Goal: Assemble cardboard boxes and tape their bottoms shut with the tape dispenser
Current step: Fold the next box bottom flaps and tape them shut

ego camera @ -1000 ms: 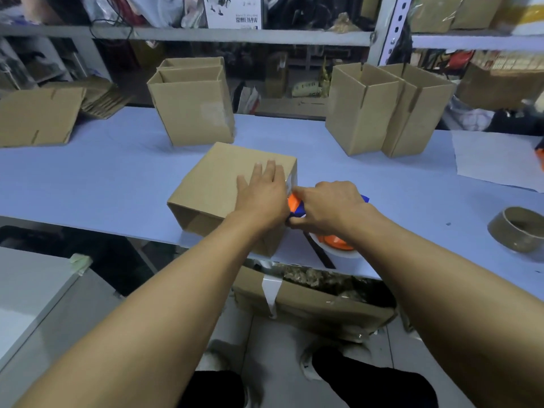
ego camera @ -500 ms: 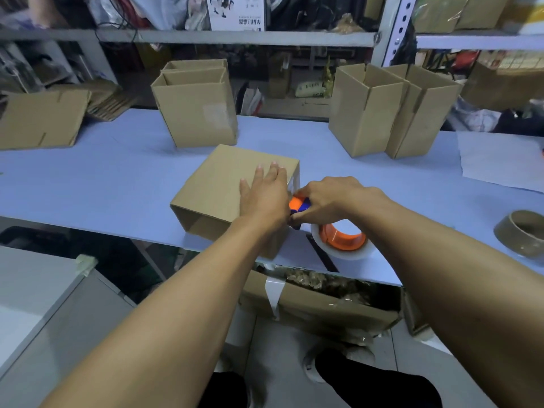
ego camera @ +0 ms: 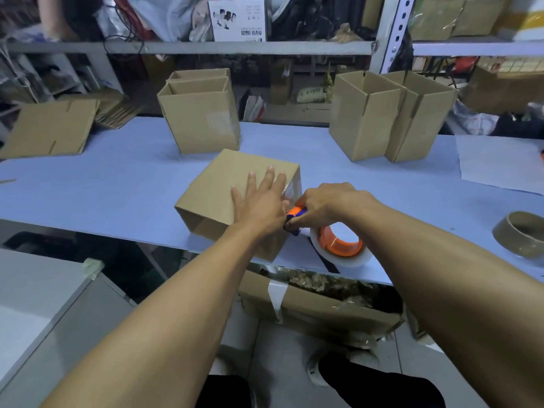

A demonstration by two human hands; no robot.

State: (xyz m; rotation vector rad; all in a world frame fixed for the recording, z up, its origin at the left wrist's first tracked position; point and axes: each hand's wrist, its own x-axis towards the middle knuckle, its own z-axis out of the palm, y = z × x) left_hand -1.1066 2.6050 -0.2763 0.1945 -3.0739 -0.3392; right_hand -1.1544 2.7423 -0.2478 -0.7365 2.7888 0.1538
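A cardboard box (ego camera: 217,189) lies on its side at the front of the blue table (ego camera: 117,187), its open end facing me. My left hand (ego camera: 260,198) presses flat on its top face, fingers straight, near the right edge where clear tape shows. My right hand (ego camera: 321,206) grips the orange and blue tape dispenser (ego camera: 338,241) just right of the box. The dispenser's clear tape roll rests near the table's front edge.
Upright open boxes stand at the back: two nested at centre (ego camera: 200,116) and two side by side at right (ego camera: 388,113). Flat box blanks (ego camera: 50,132) lie at the left. A used-up tape core (ego camera: 522,237) sits far right, a white sheet (ego camera: 500,163) behind it. A waste carton (ego camera: 318,307) is under the table.
My right hand has drawn the tape dispenser back toward me and to the right, so its roll now shows in full. My left hand has stayed flat on the box.
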